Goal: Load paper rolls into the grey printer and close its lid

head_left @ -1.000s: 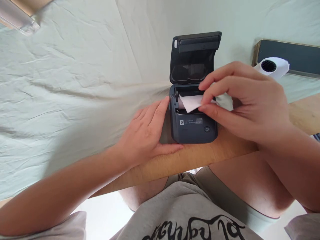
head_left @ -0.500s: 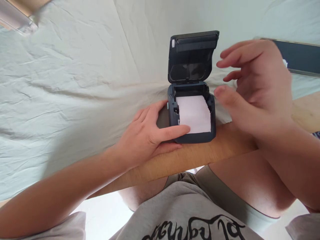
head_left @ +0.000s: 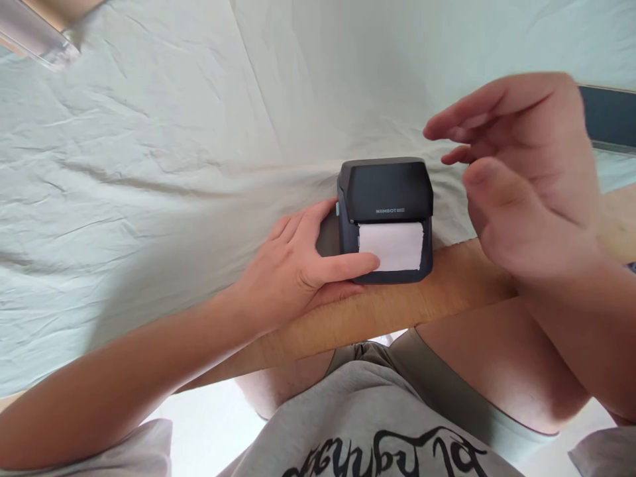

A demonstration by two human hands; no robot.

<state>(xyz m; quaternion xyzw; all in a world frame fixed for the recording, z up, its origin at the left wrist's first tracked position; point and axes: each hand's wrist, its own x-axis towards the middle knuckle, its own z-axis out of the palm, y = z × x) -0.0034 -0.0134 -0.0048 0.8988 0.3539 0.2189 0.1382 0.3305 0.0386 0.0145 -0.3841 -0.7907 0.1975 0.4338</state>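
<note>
A small dark label printer [head_left: 405,276] sits at the table's front edge with its black lid [head_left: 387,187] swung down over the top. White label paper [head_left: 399,246] spreads out from under the lid across the printer's front. My left hand [head_left: 291,268] grips the printer from its left side, the thumb pressing on the paper's lower left part and another finger at the front edge. To the right, my right hand [head_left: 539,179] hovers apart from the printer, its fingers loosely curved, spread from the thumb and holding nothing.
A wrinkled pale cloth [head_left: 163,132] covers the table, with a bare wooden strip [head_left: 318,331] along the front. A dark flat object [head_left: 613,119] lies at the right, partly behind my right hand. A clear plastic piece [head_left: 44,40] shows at the upper left.
The printer's lid, upright before, has come down over the paper roll compartment. My right hand has shifted slightly right, away from the printer. My left hand keeps its place.
</note>
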